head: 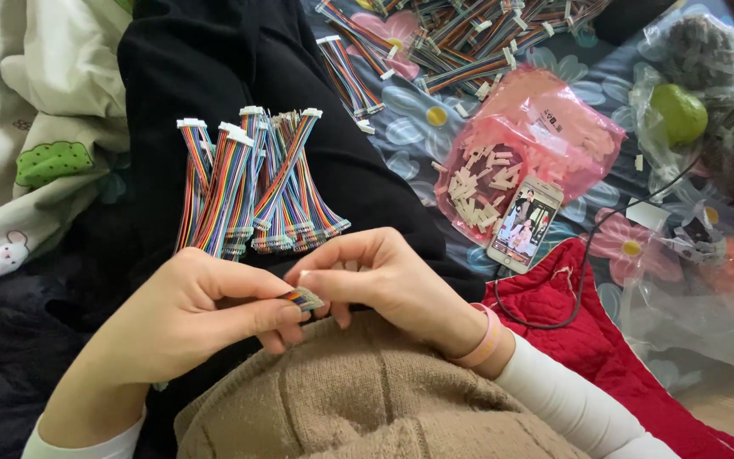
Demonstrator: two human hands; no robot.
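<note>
A short rainbow-coloured ribbon cable (302,297) with a small white plug on its end is pinched between two hands, just above a tan knitted garment (358,399) on the person's lap. The left hand (184,319) is closed around the cable, thumb pressing it against the curled fingers. The right hand (375,276) meets it from the other side, its thumb and fingertips gripping the plug end, the other fingers bent. A pink band (483,338) circles the right wrist, over a white sleeve (571,404).

Just beyond the hands, a bundle of matching ribbon cables (252,183) lies fanned out on black cloth (206,68), white plugs at the far ends. Farther off, near the top edge, a loose heap of more cables (460,38) is spread across a blue bedsheet with flowers (409,119).

To the right of the bundle sits a pink plastic bag (537,127) with small white plugs (477,183) showing through it. A phone (526,223) with its screen lit lies against the bag, a dark cord (588,255) running from it over a red quilted cloth (588,340). At the far right, clear plastic bags (707,280) are piled up, and a green fruit (680,112) rests among them. White printed bedding (36,127) lies on the left.
</note>
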